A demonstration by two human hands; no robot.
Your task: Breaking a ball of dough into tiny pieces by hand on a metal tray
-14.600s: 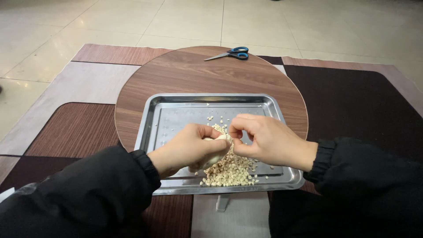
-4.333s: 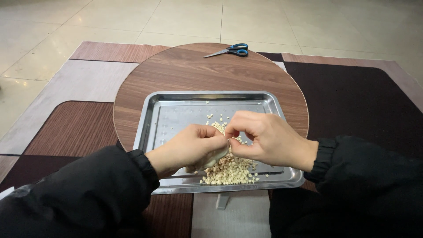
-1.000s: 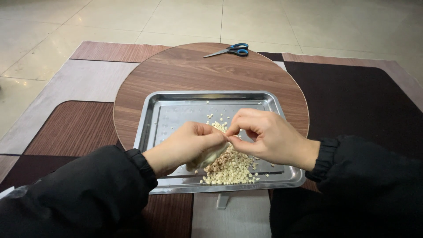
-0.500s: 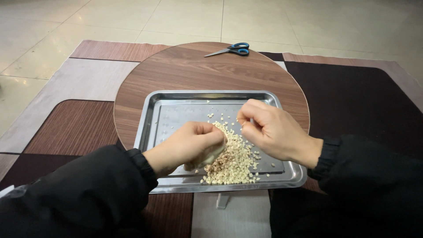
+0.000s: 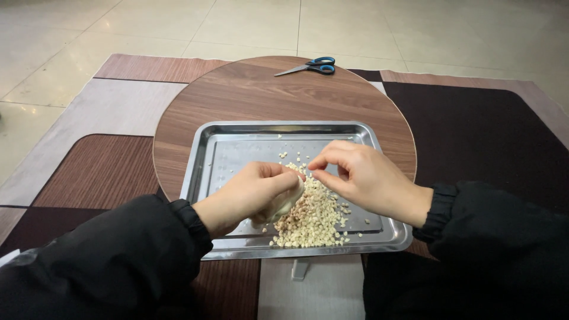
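While both hands meet over the rectangular steel tray (image 5: 237, 142), left hand (image 5: 258, 192) curled around a pale cob-like piece (image 5: 290, 201), partly hidden, right hand (image 5: 361, 178) pinching fingertips, contents unclear, heap of pale kernels (image 5: 311, 222) near tray's front edge, back half bare, round wooden tabletop (image 5: 237, 95).

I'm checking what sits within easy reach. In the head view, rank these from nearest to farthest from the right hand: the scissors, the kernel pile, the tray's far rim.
From the right hand:
1. Kernel pile, just below-left of its fingertips.
2. Tray's far rim, beyond the hand.
3. Scissors, at the round table's far edge.
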